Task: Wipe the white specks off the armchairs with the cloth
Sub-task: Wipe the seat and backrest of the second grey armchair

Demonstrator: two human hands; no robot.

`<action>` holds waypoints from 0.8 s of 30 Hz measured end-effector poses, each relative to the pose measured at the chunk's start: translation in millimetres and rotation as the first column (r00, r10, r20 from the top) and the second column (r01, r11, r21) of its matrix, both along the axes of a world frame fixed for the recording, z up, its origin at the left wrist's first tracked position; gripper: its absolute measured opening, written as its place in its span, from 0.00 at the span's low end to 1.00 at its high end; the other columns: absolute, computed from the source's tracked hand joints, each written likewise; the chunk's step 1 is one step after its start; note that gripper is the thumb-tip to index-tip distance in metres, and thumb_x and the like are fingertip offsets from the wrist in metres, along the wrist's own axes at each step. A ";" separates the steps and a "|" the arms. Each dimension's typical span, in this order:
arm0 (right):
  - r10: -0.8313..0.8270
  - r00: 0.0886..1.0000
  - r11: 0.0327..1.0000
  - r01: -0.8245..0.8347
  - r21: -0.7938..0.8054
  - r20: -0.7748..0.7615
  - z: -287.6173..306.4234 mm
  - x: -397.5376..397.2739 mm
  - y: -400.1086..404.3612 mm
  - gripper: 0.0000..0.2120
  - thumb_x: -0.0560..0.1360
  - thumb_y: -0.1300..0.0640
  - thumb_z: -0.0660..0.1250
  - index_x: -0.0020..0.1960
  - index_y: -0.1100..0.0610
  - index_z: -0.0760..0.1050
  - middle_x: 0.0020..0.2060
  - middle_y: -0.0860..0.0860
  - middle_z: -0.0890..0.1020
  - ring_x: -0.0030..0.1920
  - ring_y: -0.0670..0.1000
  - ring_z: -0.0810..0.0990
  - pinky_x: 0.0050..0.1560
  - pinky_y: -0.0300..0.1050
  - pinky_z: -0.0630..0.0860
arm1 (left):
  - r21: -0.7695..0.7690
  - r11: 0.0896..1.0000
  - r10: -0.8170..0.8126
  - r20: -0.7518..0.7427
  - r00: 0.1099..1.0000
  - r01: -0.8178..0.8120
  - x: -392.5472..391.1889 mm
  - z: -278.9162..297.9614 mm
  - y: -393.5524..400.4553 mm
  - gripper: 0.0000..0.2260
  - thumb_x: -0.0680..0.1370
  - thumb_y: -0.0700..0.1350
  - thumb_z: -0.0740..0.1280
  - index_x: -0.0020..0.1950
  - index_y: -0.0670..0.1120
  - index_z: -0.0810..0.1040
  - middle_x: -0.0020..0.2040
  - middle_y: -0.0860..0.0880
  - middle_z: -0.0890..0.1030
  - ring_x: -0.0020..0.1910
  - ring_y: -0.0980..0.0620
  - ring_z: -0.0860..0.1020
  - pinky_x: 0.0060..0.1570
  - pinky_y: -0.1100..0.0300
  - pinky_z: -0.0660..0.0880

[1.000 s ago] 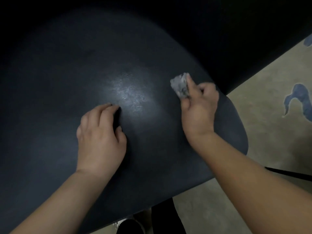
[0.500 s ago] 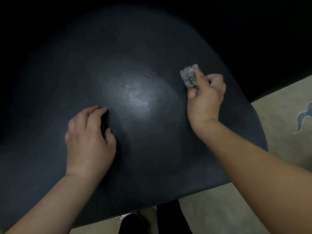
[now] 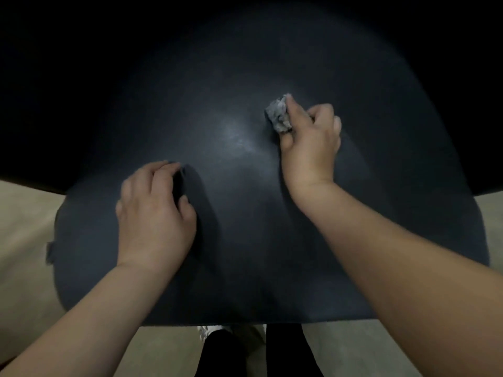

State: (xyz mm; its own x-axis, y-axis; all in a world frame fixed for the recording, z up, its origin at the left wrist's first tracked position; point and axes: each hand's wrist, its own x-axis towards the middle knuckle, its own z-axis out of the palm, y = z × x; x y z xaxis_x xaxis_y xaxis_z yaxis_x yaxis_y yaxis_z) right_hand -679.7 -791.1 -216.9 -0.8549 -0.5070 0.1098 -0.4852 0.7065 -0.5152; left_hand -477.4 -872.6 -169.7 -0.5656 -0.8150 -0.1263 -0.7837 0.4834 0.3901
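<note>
A dark armchair seat [image 3: 245,240] fills most of the view, with a pale sheen near its middle. My right hand [image 3: 310,142] grips a crumpled grey cloth [image 3: 278,115] between thumb and fingers and presses it on the seat, just right of the sheen. My left hand [image 3: 155,213] rests on the seat's left half, its fingers bent down onto the surface and holding nothing. I cannot make out separate white specks in this dim light.
Beige floor [image 3: 24,240] shows on both sides of the seat and below its front edge. My dark trouser legs and a pale shoe [image 3: 217,346] stand right at the front edge. The chair's back part is lost in darkness.
My right hand has slid the cloth leftward toward the sheen at the seat's middle. The view has swung so the seat sits centred. My left hand stays braced on the seat.
</note>
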 end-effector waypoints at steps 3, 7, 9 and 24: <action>0.262 0.965 0.965 -0.262 -0.032 0.016 1.1 49.8 7.4 0.27 0.70 0.63 0.66 0.68 0.48 0.73 0.51 0.57 0.74 0.50 0.56 0.68 0.51 0.46 0.67 | 0.014 0.999 0.044 0.007 0.999 -0.044 10.2 0.7 -5.3 0.22 0.73 0.38 0.67 0.67 0.46 0.72 0.65 0.45 0.71 0.64 0.42 0.65 0.64 0.43 0.63; 0.542 0.840 0.840 -0.542 -0.030 -0.020 -1.2 100.4 44.9 0.30 0.67 0.62 0.66 0.69 0.49 0.72 0.47 0.53 0.71 0.46 0.52 0.65 0.46 0.49 0.71 | 0.031 0.998 0.049 0.027 0.998 -0.049 20.9 3.1 -6.1 0.22 0.74 0.39 0.67 0.68 0.46 0.71 0.65 0.46 0.70 0.64 0.44 0.64 0.65 0.43 0.63; 0.493 0.870 0.869 -0.494 -0.037 -0.031 -2.1 86.2 30.1 0.32 0.66 0.64 0.70 0.68 0.49 0.73 0.47 0.55 0.73 0.46 0.52 0.65 0.46 0.48 0.70 | 0.038 0.997 0.061 0.030 0.998 -0.062 26.2 2.7 -7.3 0.22 0.74 0.40 0.66 0.68 0.47 0.70 0.65 0.47 0.70 0.64 0.45 0.64 0.65 0.44 0.63; 0.704 0.708 0.709 -0.705 0.000 0.049 5.9 93.9 -27.3 0.29 0.66 0.65 0.67 0.66 0.49 0.76 0.46 0.55 0.74 0.48 0.52 0.65 0.47 0.47 0.65 | 0.093 0.993 0.065 0.025 0.998 -0.067 61.5 -1.0 -13.2 0.22 0.74 0.40 0.66 0.68 0.47 0.69 0.64 0.48 0.70 0.63 0.49 0.63 0.64 0.51 0.64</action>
State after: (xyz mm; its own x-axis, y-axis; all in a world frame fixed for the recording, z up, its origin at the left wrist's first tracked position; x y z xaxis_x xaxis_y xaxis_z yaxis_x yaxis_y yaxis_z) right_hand -585.8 -818.4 -211.0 -0.2521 -0.9653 0.0678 -0.8239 0.1774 -0.5383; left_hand -415.9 -885.8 -170.6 -0.5068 -0.8346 -0.2158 -0.8217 0.3920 0.4136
